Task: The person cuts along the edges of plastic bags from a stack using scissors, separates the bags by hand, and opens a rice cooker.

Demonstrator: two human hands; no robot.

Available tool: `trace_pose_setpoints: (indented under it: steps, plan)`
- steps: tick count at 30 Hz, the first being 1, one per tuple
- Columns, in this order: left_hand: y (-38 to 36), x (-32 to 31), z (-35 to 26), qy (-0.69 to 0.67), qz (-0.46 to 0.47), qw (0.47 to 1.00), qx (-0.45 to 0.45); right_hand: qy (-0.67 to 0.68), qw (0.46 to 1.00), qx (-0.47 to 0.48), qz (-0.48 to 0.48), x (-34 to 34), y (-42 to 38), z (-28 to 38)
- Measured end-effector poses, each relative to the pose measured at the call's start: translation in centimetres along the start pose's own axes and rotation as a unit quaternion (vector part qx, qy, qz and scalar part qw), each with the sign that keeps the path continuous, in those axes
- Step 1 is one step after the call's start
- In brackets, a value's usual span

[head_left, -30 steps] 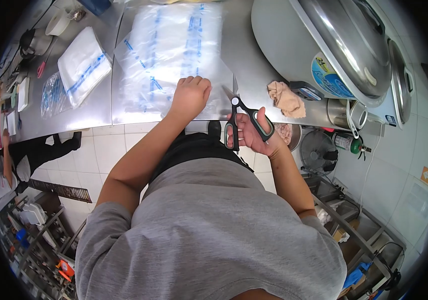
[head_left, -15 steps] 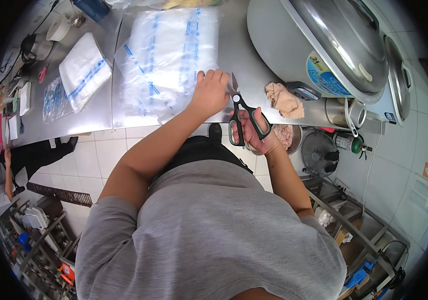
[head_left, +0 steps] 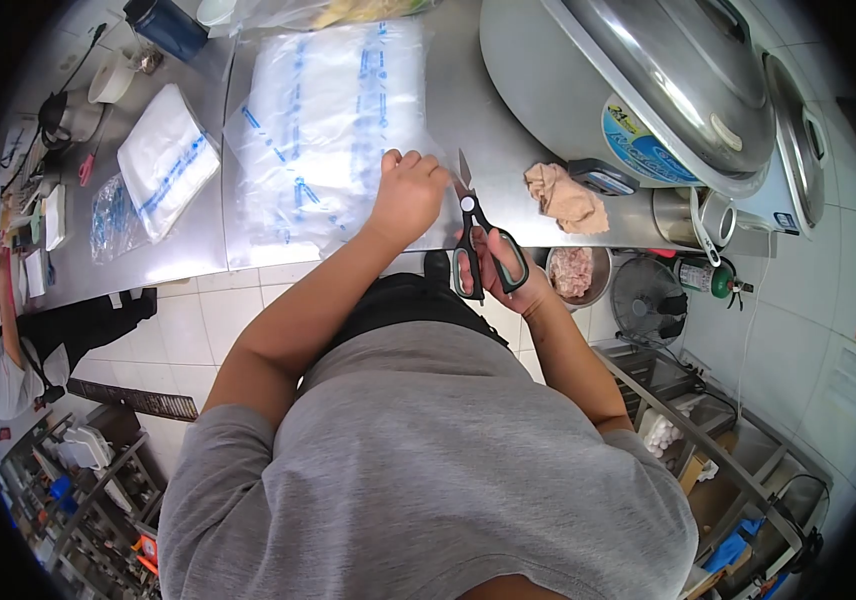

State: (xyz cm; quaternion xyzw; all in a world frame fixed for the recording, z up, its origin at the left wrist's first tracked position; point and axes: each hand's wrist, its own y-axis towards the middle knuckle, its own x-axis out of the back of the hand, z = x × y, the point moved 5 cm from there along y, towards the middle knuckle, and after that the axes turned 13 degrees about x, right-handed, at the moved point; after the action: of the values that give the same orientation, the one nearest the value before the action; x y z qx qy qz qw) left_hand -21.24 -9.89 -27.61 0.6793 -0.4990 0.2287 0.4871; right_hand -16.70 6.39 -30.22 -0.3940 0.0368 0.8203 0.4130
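Note:
My right hand [head_left: 516, 275] grips black-handled kitchen scissors [head_left: 467, 203], with fingers through the loops. Their blades point away from me over the steel table's near edge. Just left of the blades, my left hand [head_left: 410, 198] is closed, fingers curled with the knuckles up; whatever it may pinch is hidden. Beside that hand lies a large pack of white plastic bags [head_left: 333, 120] with blue print, in a clear, crinkled wrapper. A smaller folded stack of white bags [head_left: 170, 160] rests farther left, next to a crumpled clear wrapper [head_left: 116, 218].
On the right, a big lidded pot [head_left: 558, 90] stands behind a tan cloth [head_left: 563, 198] and a steel pan [head_left: 678, 215]. Below the table edge sit a bowl of raw meat [head_left: 573, 275] and a fan [head_left: 650, 300]. Another person [head_left: 13, 375] is at far left.
My left hand has drawn slightly left and down, away from the scissors. The scissor blades look closer together. The whole view has shifted a little.

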Motion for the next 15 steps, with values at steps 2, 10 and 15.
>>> trace_pose_setpoints:
  steps: [2,10,15]
  plan:
    - [0.1,0.2,-0.1,-0.006,-0.009,1.000,-0.006,-0.016,1.000,-0.002,-0.025,-0.1,-0.3,-0.2]
    - [0.4,1.2,-0.5,-0.027,-0.017,0.999,-0.017,0.008,1.000,0.022,-0.006,-0.9,-0.2,-0.5]
    - [-0.1,1.7,0.1,-0.022,0.017,1.000,-0.001,0.093,0.993,-0.055,0.057,-0.3,-0.1,0.0]
